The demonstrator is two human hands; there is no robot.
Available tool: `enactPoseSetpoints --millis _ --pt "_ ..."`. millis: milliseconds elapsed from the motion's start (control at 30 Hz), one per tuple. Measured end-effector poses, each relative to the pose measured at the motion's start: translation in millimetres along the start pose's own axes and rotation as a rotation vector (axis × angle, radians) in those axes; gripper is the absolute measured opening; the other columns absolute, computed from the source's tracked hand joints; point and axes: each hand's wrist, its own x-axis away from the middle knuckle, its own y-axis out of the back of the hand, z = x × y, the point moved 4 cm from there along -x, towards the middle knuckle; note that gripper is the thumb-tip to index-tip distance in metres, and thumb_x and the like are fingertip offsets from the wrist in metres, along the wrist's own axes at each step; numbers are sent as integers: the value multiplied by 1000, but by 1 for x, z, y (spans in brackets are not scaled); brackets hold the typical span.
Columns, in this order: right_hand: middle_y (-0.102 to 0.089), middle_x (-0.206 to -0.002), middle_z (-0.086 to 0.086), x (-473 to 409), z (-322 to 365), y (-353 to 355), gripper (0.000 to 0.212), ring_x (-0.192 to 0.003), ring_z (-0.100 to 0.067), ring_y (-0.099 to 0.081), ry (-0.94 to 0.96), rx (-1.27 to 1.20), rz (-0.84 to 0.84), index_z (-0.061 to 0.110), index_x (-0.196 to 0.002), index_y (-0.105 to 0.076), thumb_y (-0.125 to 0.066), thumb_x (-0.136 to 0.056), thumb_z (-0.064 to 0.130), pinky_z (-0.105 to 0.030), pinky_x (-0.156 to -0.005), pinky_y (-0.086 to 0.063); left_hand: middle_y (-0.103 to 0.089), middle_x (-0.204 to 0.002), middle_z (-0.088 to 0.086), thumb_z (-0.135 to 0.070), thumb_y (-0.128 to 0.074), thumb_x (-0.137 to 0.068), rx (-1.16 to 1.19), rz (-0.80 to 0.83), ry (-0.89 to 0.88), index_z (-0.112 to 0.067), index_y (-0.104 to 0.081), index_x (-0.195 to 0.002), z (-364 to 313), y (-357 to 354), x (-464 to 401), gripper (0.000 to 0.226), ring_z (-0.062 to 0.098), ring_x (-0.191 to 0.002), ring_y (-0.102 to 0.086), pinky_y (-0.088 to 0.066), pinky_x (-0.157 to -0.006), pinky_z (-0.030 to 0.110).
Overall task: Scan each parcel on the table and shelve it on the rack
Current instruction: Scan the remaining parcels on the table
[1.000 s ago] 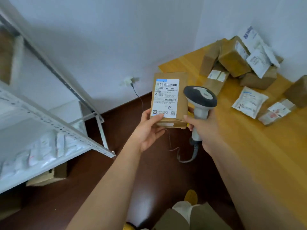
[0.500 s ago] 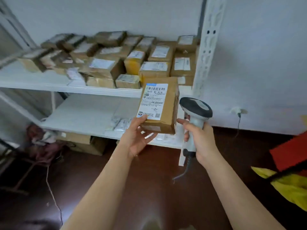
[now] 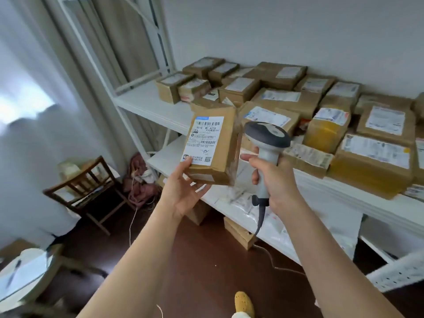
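Nearest, at lower centre of the frame, two bare forearms reach forward over dark floor; the left hand (image 3: pixel 183 193) cradles a brown parcel (image 3: pixel 214 146) from below, thumb pinching its lower left corner by the white label (image 3: pixel 204 141), fingers curled under its bottom edge; the parcel stands upright in mid-air at the centre of the frame, label facing the camera, touching no shelf; just right of it the right hand (image 3: pixel 273 180) is wrapped round the grey handle of a barcode scanner (image 3: pixel 266 143), whose dark head sits beside the parcel's right edge and whose cable (image 3: pixel 260 221) hangs down below the fist; whether the scanner's window faces the label cannot be told from here.

Beyond the hands, the white rack (image 3: pixel 153 106) runs from left of centre to the right edge; its upper shelf carries many shelved cartons (image 3: pixel 321 115), packed close and partly stacked, filling it from the middle rightward; the near left end of that shelf shows bare white board; the lower shelf holds flat pale mailers (image 3: pixel 243 200), blurred.

Judged from this, a good share of the work looks done, since the rack is well stocked; this parcel is carried up to the rack but not yet set down; whether it has been scanned cannot be told; placing it remains; the tabletop is out of view, so how many parcels wait is unknown.

At far left stand a wooden chair (image 3: pixel 85 184) and pale curtains (image 3: pixel 27 111).
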Motion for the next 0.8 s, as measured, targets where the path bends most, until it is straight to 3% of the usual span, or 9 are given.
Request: enactPoseSetpoints --millis 100,200,267,333,400,533,667,800 --pt "-74 -102 -8 -56 14 -41 17 -53 -11 -47 -3 4 22 18 -98 -63 -68 -84 11 -21 -50 -45 -63 -124 11 -33 -70 -80 65 -101 -62 -19 -60 -131 -49 9 -48 54 33 -114 -62 -44 -105 49" --pt "-74 -97 -12 -106 24 -79 47 -56 -13 -51 -14 18 53 16 -107 -64 -74 -64 30 -28 -58 -46 -65 -128 11 -31 -72 -77 134 -164 -123 -21 -60 -132 -91 13 -91 57 32 -117 -62 -47 -102 47" --pt "-73 -99 -16 -131 21 -100 38 -54 -14 -49 -28 26 57 19 -99 -67 -73 -63 28 -30 -58 -45 -67 -126 11 -29 -69 -80 195 -184 -131 -20 -61 -130 -107 15 -114 52 31 -118 -62 -48 -100 47" --pt "-72 -102 -18 -150 13 -118 16 -55 -14 -47 -48 18 80 20 -91 -66 -71 -76 18 -31 -58 -44 -68 -124 10 -28 -65 -84 259 -222 -117 -19 -61 -130 -117 23 -132 47 30 -119 -61 -47 -101 47" --pt "-72 -103 -18 -169 6 -134 13 -54 -14 -45 -47 46 97 19 -92 -64 -68 -84 10 -30 -58 -44 -68 -124 10 -28 -64 -86 276 -255 -102 -19 -62 -126 -128 26 -155 41 29 -119 -61 -46 -103 46" --pt "-72 -107 -16 -211 -6 -161 14 -50 -12 -45 -55 67 24 17 -93 -65 -69 -84 7 -28 -54 -42 -70 -112 7 -29 -62 -86 203 -281 -53 -21 -65 -105 -158 31 -206 21 26 -109 -63 -45 -104 42" --pt "-68 -108 -27 -243 -23 -187 21 -49 -11 -47 -75 101 -104 12 -100 -67 -74 -79 13 -27 -52 -42 -70 -102 -1 -34 -59 -82 14 -292 28 -25 -64 -108 -191 51 -266 28 20 -93 -62 -47 -94 35" --pt "-72 -104 -21 -266 -31 -222 16 -48 -12 -45 -109 75 -175 16 -97 -65 -69 -85 6 -27 -51 -40 -70 -91 -2 -34 -57 -83 -138 -246 85 -24 -64 -97 -229 64 -309 18 18 -86 -62 -46 -87 34"
